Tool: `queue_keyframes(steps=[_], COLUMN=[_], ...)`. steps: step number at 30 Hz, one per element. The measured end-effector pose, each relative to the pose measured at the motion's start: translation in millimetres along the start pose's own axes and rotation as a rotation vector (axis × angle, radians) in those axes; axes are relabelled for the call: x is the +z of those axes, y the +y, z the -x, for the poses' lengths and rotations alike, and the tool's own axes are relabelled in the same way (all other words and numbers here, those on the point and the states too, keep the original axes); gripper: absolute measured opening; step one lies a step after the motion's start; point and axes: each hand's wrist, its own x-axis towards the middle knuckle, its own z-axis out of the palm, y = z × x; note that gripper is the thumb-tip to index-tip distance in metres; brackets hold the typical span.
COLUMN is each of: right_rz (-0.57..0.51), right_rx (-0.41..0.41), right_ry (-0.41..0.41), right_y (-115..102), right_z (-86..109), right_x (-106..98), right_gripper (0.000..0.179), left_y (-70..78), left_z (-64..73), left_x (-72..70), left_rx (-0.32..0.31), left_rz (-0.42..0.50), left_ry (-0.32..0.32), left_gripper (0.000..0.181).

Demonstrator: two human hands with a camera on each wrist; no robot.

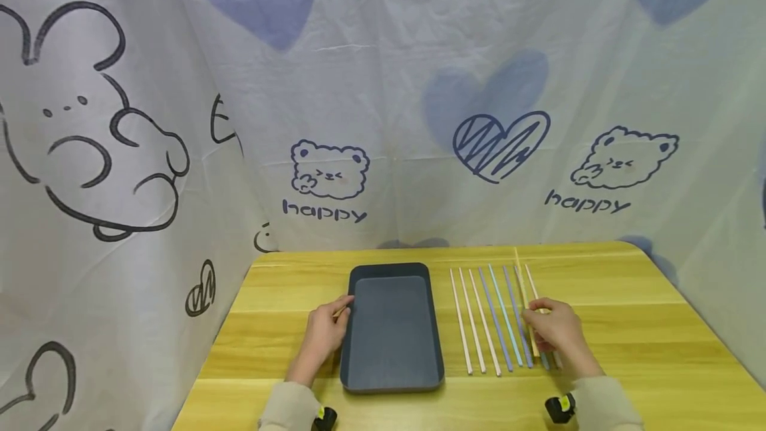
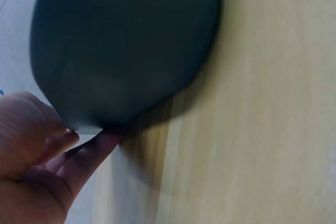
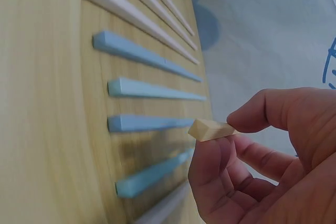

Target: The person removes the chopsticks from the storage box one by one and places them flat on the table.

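Observation:
My left hand (image 1: 326, 331) grips the left rim of a dark grey rectangular tray (image 1: 391, 381). In the left wrist view, the thumb and fingers pinch the tray's edge (image 2: 126, 51). My right hand (image 1: 559, 331) holds a yellow wooden chopstick (image 3: 210, 129) between thumb and fingers, raised over the row on the table. Blue chopsticks (image 1: 495, 318) and a light blue one (image 1: 505, 314) lie just left of it. Beneath the right hand lie a teal chopstick (image 3: 152, 174) and a pale one (image 1: 532, 285), both partly hidden.
Several pale pink chopsticks (image 1: 461, 321) lie between the tray and the blue ones, roughly parallel. All rest on a yellow wood-grain table (image 1: 652, 351). A white cloth (image 1: 395, 112) with printed bears and hearts hangs behind the table and along its sides.

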Motion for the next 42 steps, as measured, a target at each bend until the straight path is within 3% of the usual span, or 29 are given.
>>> queue_keyframes(steps=[9,21,34,42], right_rz=[0.068,0.137,0.223,0.209], right_rx=[0.002,0.033,-0.027,0.029], right_ry=[0.019,0.036,0.105,0.065], right_y=[7,23,35,44], right_z=[-2.0,-12.7,-14.4,-16.0], right_x=[-15,-28,-38,-43], right_gripper=[0.049,0.056,0.053,0.051], left_y=[1.0,1.8,1.7,0.9], left_z=[0.7,1.0,0.5,1.0], left_x=[-1.1,-0.4,0.2,0.8], left_rx=[-0.01,0.023,0.022,0.01], left_rz=[-0.001,-0.026,-0.018,-0.006], left_ry=[-0.012,0.019,0.024,0.014], left_gripper=[0.035,0.033,0.033,0.034])
